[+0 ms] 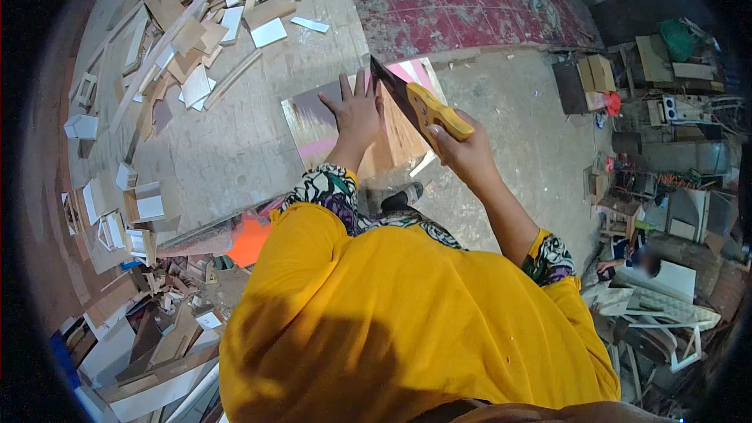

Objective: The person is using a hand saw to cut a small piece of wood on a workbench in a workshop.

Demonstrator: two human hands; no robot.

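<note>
A wooden board [304,128] with pink and grey patches lies at the edge of a pale work surface, near the middle of the view. My left hand [352,119] presses on its top, fingers spread. My right hand [462,145] grips the yellow handle of a hand saw [429,106], whose dark blade slants toward the board's far edge, close beside my left fingers. I cannot tell whether the teeth touch the wood.
Wood offcuts [192,47] and small white boxes [145,204] cover the left of the pale platform [219,157]. Scrap wood [157,337] heaps at lower left. A red floor patch [478,0] lies ahead. Furniture parts [681,211] and another person [644,262] are at right.
</note>
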